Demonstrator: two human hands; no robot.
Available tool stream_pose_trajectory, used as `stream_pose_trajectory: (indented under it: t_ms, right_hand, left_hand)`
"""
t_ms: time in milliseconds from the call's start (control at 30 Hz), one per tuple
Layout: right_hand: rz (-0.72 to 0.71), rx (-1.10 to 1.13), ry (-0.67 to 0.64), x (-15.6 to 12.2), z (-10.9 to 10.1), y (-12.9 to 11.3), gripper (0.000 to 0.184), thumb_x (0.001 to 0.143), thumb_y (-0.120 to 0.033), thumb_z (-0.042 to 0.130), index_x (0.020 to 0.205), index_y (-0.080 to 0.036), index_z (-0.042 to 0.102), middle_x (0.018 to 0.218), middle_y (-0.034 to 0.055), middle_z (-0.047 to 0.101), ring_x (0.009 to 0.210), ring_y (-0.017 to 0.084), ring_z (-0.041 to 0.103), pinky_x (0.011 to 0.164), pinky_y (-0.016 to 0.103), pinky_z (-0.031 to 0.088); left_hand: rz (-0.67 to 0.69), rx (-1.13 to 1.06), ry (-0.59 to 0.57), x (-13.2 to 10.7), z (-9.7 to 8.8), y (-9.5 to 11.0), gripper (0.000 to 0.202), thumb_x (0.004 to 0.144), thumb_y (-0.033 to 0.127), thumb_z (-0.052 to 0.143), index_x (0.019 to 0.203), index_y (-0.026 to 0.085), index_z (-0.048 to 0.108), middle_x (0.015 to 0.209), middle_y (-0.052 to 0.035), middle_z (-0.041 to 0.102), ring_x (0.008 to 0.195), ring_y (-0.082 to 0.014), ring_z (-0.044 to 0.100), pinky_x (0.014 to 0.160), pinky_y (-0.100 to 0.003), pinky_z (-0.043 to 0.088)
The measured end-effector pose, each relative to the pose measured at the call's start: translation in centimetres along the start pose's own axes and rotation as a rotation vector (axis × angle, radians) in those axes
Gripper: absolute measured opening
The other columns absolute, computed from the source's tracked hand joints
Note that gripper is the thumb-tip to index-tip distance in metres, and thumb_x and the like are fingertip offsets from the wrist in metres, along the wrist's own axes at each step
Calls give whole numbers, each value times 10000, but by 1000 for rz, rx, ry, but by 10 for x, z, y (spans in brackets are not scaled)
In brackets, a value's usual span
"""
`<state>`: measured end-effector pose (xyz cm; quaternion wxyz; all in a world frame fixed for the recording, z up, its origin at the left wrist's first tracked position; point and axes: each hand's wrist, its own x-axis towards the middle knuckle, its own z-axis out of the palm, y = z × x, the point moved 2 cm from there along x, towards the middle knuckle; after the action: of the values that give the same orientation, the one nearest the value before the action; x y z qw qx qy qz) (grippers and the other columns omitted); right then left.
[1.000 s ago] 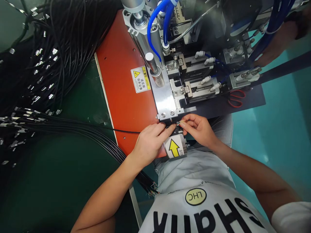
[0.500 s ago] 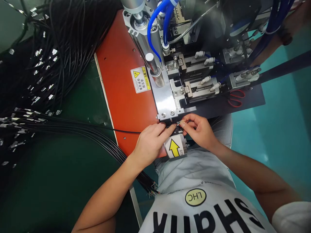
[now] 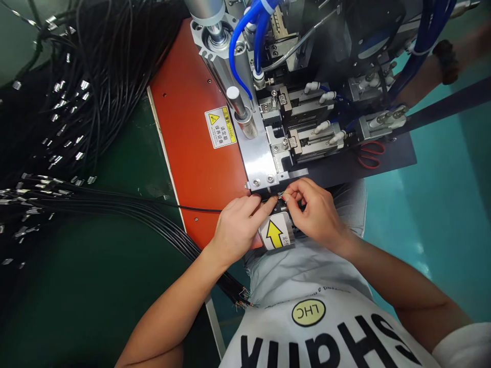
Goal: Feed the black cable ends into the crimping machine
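A single black cable (image 3: pixel 199 208) runs across the orange plate and under my left hand (image 3: pixel 240 225). That hand's fingers are closed on the cable near its end, at the machine's front edge. My right hand (image 3: pixel 316 212) pinches the thin stripped wires (image 3: pixel 282 196) at the cable's end, a bit of red showing by the fingertips. Just below the fingers is a metal block with a yellow arrow label (image 3: pixel 274 234). The exact contact between fingertips and wires is too small to make out.
The machine's cylinder (image 3: pixel 226 56) and blue air hoses (image 3: pixel 240 46) stand beyond my hands. A bundle of black cables (image 3: pixel 153 209) lies on the green table (image 3: pixel 95 286), with more cables (image 3: pixel 111 61) behind. Red-handled scissors (image 3: pixel 371 154) lie right. Another person's arm (image 3: pixel 418 84) shows far right.
My right hand has turned slightly, its fingers curling closer around the wire ends. My left hand stays on the cable. The other person's arm at the far right has shifted.
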<state>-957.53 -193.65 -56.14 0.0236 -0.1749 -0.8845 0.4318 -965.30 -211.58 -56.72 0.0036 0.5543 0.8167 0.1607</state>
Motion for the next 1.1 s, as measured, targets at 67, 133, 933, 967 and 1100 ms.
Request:
stream_pose_trajectory:
  t_ms: [67, 133, 933, 967, 1100]
  right_hand:
    - [-13, -60, -3, 0, -1, -3, 64, 897, -171, 537, 877, -207, 586, 880, 57, 662, 767, 189, 631, 737, 314, 497]
    - [-6, -85, -14, 1, -2, -4, 68, 898, -169, 533, 885, -206, 589, 893, 62, 668, 777, 196, 637, 754, 324, 499]
    - [274, 561, -265, 15, 4, 28, 175, 854, -362, 685, 865, -192, 649, 696, 14, 694, 670, 190, 704, 650, 305, 529]
    - [238, 523, -244, 15, 4, 26, 153, 861, -343, 673, 866, -193, 644, 683, 12, 687, 656, 188, 697, 632, 302, 525]
    - [77, 256, -145, 12, -2, 12, 56, 884, -237, 601, 854, -194, 622, 726, 25, 681, 624, 162, 641, 599, 293, 491]
  left_hand:
    - [-7, 14, 1, 1, -1, 1, 395, 958, 215, 446, 1343, 199, 532, 884, -69, 585, 774, -195, 532, 675, -311, 444]
    - [-13, 25, 1, 1, -2, 2, 397, 948, 214, 457, 1336, 203, 538, 884, -68, 584, 764, -196, 527, 655, -311, 432]
    - [-44, -47, -3, 2, -2, 1, 362, 989, 276, 418, 1307, 188, 567, 916, -87, 592, 803, -195, 545, 667, -299, 461]
    - [-46, -43, -5, 2, -2, 1, 360, 992, 271, 412, 1306, 193, 568, 912, -85, 592, 799, -191, 546, 667, -296, 459]
    - [-44, -29, -16, 2, -2, 0, 360, 994, 237, 401, 1318, 210, 557, 908, -80, 595, 799, -187, 548, 671, -293, 460]
